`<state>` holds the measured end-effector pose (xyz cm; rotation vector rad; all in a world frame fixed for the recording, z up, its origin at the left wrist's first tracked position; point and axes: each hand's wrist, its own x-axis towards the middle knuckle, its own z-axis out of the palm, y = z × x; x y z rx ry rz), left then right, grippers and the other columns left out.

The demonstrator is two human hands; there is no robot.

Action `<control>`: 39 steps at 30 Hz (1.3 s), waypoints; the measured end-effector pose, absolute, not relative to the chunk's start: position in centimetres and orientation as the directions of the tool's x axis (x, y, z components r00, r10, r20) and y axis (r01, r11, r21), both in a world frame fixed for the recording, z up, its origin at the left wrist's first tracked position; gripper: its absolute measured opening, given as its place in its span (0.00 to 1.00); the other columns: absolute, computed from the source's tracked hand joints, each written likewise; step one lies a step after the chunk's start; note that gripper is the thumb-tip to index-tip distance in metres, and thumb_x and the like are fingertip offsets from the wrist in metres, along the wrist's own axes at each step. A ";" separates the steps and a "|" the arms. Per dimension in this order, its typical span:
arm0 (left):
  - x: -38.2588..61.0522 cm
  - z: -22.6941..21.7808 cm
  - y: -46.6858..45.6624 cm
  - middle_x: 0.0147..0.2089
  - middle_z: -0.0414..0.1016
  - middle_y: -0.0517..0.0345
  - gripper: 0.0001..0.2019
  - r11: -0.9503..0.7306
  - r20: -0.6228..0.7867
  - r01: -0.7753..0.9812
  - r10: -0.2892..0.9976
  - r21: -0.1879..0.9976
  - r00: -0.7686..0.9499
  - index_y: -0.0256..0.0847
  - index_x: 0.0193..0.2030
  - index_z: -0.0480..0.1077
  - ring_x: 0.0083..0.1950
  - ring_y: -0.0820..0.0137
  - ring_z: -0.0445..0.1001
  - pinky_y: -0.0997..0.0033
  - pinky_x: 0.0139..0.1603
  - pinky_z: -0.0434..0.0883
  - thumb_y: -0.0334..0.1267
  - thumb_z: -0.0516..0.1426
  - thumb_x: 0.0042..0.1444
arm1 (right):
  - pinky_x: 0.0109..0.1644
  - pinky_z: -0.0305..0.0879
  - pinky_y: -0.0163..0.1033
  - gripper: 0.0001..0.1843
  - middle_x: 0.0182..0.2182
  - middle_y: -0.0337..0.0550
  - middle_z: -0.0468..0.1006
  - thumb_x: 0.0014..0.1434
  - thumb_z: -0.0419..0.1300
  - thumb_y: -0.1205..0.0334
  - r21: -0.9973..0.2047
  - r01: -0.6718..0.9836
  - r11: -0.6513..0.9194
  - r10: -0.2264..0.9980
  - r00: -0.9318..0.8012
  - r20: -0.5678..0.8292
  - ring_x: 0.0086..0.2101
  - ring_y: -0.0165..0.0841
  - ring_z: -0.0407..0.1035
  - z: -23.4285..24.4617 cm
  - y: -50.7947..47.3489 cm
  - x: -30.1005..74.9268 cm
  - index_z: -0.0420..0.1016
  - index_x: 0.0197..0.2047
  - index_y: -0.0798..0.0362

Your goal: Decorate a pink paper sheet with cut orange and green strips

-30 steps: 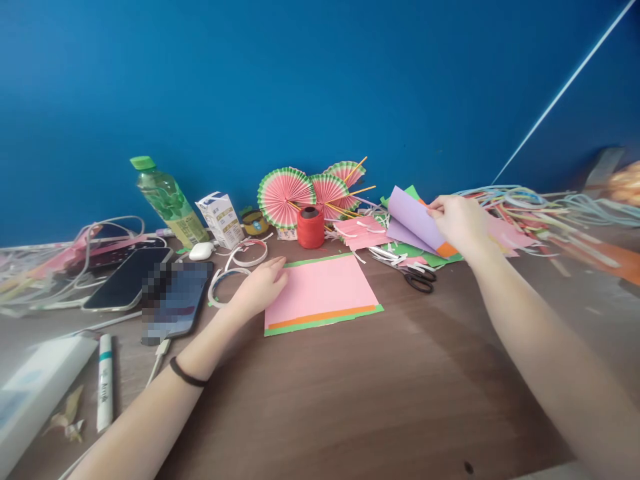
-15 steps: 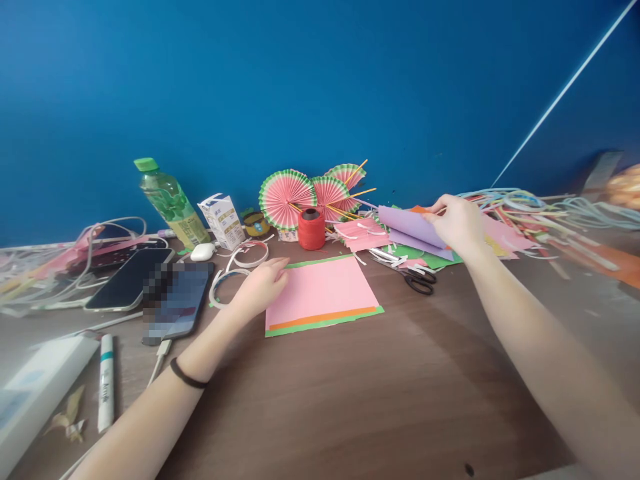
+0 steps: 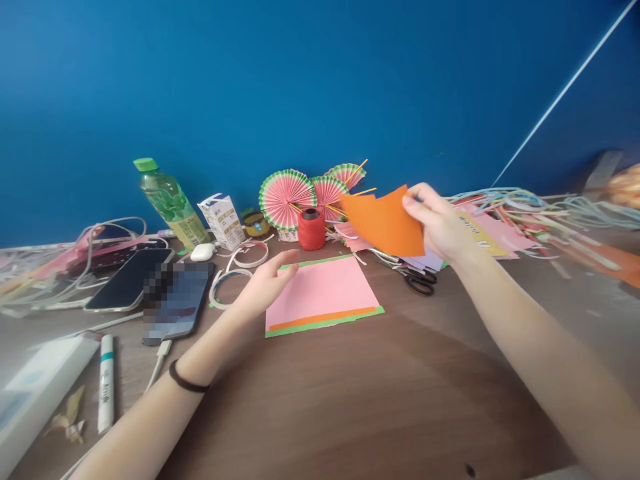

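Note:
My right hand [image 3: 436, 223] pinches an orange paper sheet [image 3: 384, 222] by its right edge and holds it in the air above the scissors [image 3: 417, 281] and a pile of coloured paper. My left hand [image 3: 265, 283] hovers with fingers stretched out and apart at the left edge of a stack of pink, orange and green sheets [image 3: 323, 293] lying flat on the brown table [image 3: 350, 400]. It holds nothing. A black band circles my left wrist.
Behind the stack stand a red thread spool [image 3: 311, 229], folded watermelon paper fans [image 3: 287, 198], a small carton [image 3: 223, 221] and a green bottle [image 3: 169, 202]. Two phones [image 3: 150, 290], cables and a white marker [image 3: 105, 382] lie at left. Paper strips and sheets [image 3: 525, 213] spread at right.
My right hand has pulled the orange sheet out from under the purple one and lifted it up and to the left. My left hand has risen slightly off the stack.

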<state>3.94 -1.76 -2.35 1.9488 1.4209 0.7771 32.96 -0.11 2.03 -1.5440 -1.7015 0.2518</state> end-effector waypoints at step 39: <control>4.3 -3.1 -1.5 0.49 0.73 0.51 0.20 0.075 -0.053 -0.115 0.982 0.991 0.179 0.39 0.45 0.67 0.45 0.61 0.74 0.62 0.44 0.72 0.36 0.61 0.43 | 0.25 0.69 0.35 0.14 0.21 0.36 0.72 0.52 0.58 0.62 -0.980 0.200 -0.007 0.846 -0.520 -0.112 0.20 0.29 0.70 -3.9 -1.7 26.4 0.62 0.43 0.54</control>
